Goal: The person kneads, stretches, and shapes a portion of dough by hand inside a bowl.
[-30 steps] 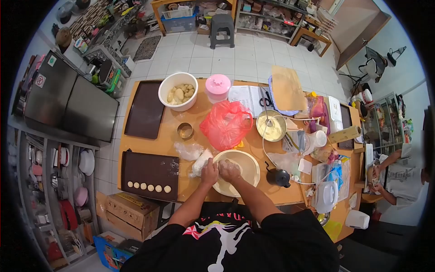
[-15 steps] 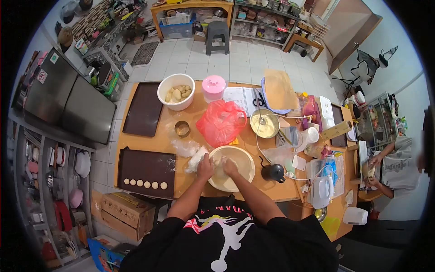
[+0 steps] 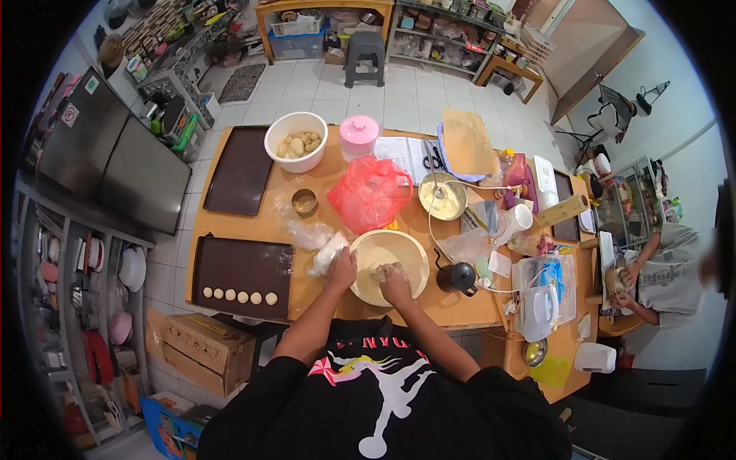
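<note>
A large cream bowl stands at the table's near edge, with pale floury matter inside. My left hand is closed at its left rim, against a white plastic bag that seems to contain white powder. Inside the bowl, my right hand has its fingers curled in and coated with pale dough or flour; what they hold is hidden. Behind the bowl sits a red plastic bag. To the left, a dark tray bears a row of several small round dough pieces.
A white tub of pale round lumps, a pink-lidded container and a metal ring stand farther back. A black kettle, a bowl of cream-coloured mix and a hand mixer are rightward. Another person works far right.
My right hand's fingers have drawn inward from a looser reach in the bowl. My left hand stays by the rim. The whole view has shifted slightly.
</note>
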### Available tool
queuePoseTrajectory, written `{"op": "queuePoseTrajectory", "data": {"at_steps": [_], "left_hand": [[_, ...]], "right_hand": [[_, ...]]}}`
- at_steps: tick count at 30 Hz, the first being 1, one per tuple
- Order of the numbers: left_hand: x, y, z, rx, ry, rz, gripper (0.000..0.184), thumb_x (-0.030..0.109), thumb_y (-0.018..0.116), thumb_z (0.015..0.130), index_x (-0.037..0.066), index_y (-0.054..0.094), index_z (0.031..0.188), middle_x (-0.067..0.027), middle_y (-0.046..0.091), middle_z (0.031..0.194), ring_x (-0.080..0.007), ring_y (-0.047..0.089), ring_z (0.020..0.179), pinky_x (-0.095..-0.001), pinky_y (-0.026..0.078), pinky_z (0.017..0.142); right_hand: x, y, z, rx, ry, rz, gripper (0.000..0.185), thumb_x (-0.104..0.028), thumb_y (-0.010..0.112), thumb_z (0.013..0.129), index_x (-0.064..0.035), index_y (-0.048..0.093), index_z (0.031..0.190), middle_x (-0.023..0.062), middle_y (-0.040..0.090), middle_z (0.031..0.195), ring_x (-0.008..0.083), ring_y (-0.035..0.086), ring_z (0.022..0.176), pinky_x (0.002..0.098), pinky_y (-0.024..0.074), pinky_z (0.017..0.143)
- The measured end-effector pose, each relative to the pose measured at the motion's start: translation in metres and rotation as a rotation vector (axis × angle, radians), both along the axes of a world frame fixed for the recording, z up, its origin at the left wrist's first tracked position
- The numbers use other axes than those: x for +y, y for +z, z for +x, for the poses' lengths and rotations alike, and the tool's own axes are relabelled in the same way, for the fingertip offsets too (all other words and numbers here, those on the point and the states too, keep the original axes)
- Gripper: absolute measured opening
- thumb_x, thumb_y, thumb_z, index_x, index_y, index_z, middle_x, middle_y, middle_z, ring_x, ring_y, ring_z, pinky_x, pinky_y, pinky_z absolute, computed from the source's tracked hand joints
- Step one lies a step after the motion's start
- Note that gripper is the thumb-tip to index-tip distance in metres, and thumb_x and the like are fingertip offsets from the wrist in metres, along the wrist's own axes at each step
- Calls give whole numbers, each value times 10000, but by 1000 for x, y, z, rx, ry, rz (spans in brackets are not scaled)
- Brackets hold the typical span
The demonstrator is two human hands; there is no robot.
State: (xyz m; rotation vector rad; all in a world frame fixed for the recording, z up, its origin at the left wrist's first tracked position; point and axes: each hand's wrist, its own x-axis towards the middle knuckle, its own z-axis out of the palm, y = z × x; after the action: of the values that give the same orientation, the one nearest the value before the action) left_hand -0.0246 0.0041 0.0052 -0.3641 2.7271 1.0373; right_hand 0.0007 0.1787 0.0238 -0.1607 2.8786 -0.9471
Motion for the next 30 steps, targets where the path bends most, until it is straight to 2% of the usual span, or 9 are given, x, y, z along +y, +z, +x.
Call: {"op": "queuePoseTrajectory", "data": {"at_steps": [5, 8, 11, 14, 17, 20, 23, 26, 30], "left_hand": [[1, 1, 2, 12, 13, -22, 371, 378, 364, 992, 44, 496, 1085, -302, 623, 936, -497, 596, 892, -577, 461, 775], [0, 5, 2, 25, -9, 1, 377, 377, 360, 992, 40, 497, 1090, -308, 617, 972, -491, 594, 905, -572, 461, 786], [1, -9, 1, 43, 25, -1, 366, 366, 372, 989, 38, 499, 1090, -303, 627, 942, -494, 597, 887, -576, 461, 778], [2, -1, 2, 53, 29, 15, 354, 359, 382, 986, 37, 499, 1078, -296, 635, 895, -498, 599, 863, -583, 459, 764], [1, -15, 0, 94, 21, -15, 350, 358, 389, 983, 32, 501, 1050, -292, 636, 855, -498, 601, 842, -585, 458, 748], [3, 1, -2, 15, 27, -22, 349, 352, 389, 984, 24, 502, 1023, -292, 635, 868, -495, 600, 841, -582, 459, 743], [4, 2, -1, 66, 29, -9, 340, 345, 388, 986, 28, 507, 1017, -280, 639, 861, -491, 601, 829, -578, 460, 740], [4, -3, -1, 69, 42, -25, 336, 343, 385, 987, 32, 509, 1018, -268, 643, 850, -485, 604, 819, -575, 459, 736], [4, -6, -4, 11, 26, -28, 332, 343, 385, 987, 35, 500, 1035, -269, 641, 842, -482, 605, 812, -578, 454, 726]], "right_hand": [[-18, 23, 23, 84, 26, 179, 170, -183, 627, 791, -75, 670, 915, 201, 524, 1073, 433, 426, 1159, 536, 387, 944], [-16, 19, 32, 276, 67, 217, 188, -134, 673, 719, -54, 630, 884, 219, 453, 1156, 454, 387, 1145, 556, 390, 911], [-10, 1, 25, 199, 116, 157, 361, -83, 658, 699, -69, 615, 1058, 268, 400, 1232, 483, 359, 1186, 560, 346, 984], [-12, -21, 15, 294, 30, -89, 592, -61, 658, 673, -109, 542, 1252, 309, 315, 1329, 498, 300, 1249, 571, 330, 1011], [-19, 10, 0, 66, 18, 51, 693, -150, 694, 718, -165, 455, 1368, 306, 283, 1405, 515, 273, 1283, 555, 309, 1043], [-31, 24, -7, -124, 78, 232, 628, -264, 727, 706, -173, 519, 1291, 247, 336, 1379, 464, 327, 1253, 550, 333, 1017], [-28, -7, -14, 40, 74, 277, 506, -330, 728, 713, -178, 579, 1172, 186, 441, 1255, 407, 414, 1157, 541, 406, 927], [-32, -25, -16, 163, 54, 209, 392, -327, 731, 719, -159, 600, 1048, 152, 492, 1115, 363, 474, 1050, 510, 468, 812], [-27, -29, -31, 168, 153, 239, 373, -309, 726, 731, -138, 597, 1036, 171, 521, 1069, 358, 536, 949, 470, 499, 766]]}}
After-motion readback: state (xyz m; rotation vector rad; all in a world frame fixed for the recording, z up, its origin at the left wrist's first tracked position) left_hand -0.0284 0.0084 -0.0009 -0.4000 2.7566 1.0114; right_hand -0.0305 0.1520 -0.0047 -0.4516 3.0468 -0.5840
